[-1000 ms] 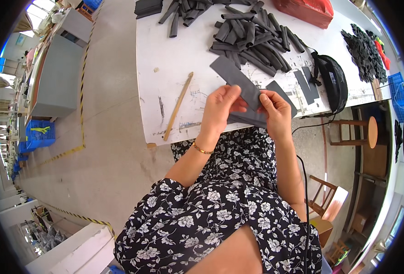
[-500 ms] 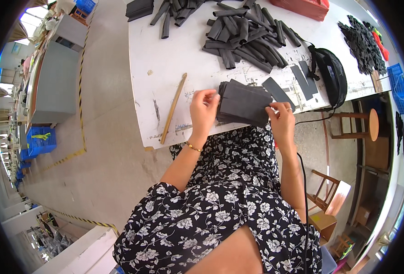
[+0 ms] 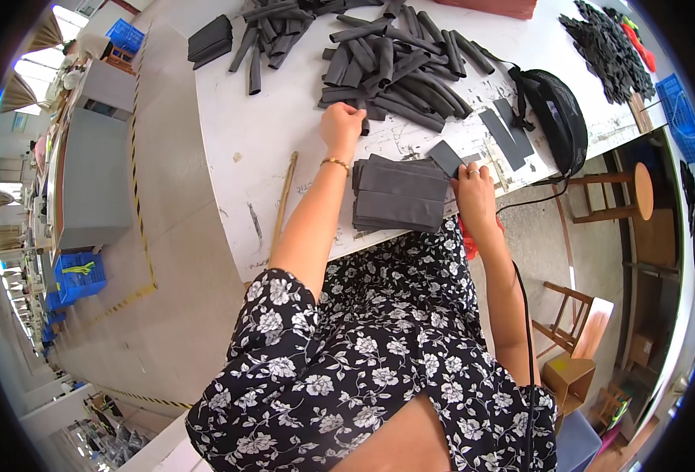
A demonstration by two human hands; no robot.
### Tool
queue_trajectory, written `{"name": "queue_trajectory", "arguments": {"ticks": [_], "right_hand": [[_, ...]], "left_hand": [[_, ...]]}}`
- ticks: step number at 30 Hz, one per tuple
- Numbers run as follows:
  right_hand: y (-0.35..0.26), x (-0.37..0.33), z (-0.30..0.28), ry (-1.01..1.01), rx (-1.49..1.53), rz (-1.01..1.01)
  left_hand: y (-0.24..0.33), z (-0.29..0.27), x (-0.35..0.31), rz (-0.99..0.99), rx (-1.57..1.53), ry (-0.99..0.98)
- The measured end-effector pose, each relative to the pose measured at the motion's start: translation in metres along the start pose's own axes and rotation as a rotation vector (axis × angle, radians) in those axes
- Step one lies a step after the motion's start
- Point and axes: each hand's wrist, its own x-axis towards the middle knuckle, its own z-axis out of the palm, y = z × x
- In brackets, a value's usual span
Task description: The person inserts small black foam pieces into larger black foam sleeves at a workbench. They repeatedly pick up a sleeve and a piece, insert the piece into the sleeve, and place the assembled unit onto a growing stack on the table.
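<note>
A stack of flat black fabric pieces (image 3: 401, 197) lies at the near edge of the white table (image 3: 229, 149). Beyond it, my left hand (image 3: 342, 128) is closed at the near end of a black rolled fabric tube (image 3: 365, 126), at the border of a heap of such tubes (image 3: 410, 71). My right hand (image 3: 476, 191), to the right of the stack, pinches the near end of a dark grey flat strip (image 3: 445, 159). Its fingertips partly cover that end.
A wooden stick (image 3: 284, 197) lies left of the stack. Two more grey strips (image 3: 505, 138) and a black mesh bag (image 3: 553, 118) are to the right. Farther off are a small black stack (image 3: 210, 41), a dark pile (image 3: 605, 51) and a red package (image 3: 497, 6). Wooden stools (image 3: 642, 191) stand at right.
My left hand has gone from the stack's left side out to the tube heap. My right hand has left the stack's corner and now grips the strip, whose angle has shifted.
</note>
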Motion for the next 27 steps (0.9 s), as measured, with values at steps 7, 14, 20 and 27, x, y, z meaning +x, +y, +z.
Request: {"name": "queue_trajectory", "arguments": {"ticks": [7, 14, 20, 27], "right_hand": [[0.006, -0.004, 0.014, 0.088, 0.069, -0.051], [0.007, 0.012, -0.049, 0.570, 0.632, 0.213], [-0.054, 0.006, -0.102, 0.222, 1.237, 0.079], [-0.099, 0.000, -0.116, 0.259, 0.786, -0.235]], "left_hand": [[0.005, -0.049, -0.034, -0.418, -0.998, -0.389], [0.010, -0.086, -0.083, -0.327, -1.290, -0.283], [0.050, -0.118, -0.124, -0.127, -1.533, -0.024], [0.037, -0.126, -0.109, -0.240, -1.661, -0.166]]}}
